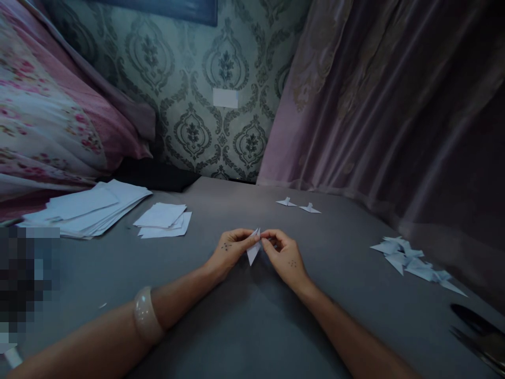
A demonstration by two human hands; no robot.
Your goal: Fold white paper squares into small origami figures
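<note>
A small folded piece of white paper (253, 253) is held up in front of me, its narrow point facing down. My left hand (232, 248) pinches it near the top between thumb and fingers. From the other side, my right hand (284, 257) closes thumb and fingertips on the upper right edge of the same paper. Behind the hands, two small folded paper figures (310, 208) rest on the grey surface. Several similar folded paper shapes (412, 260) lie in a heap to the right.
A large stack of white paper sheets (122, 202) and a smaller pile of paper squares (163, 218) are at the left. A dark object, perhaps scissors (479, 337), lies at the lower right. Curtains (347, 105) hang along the right; a patterned wall (189, 84) stands behind.
</note>
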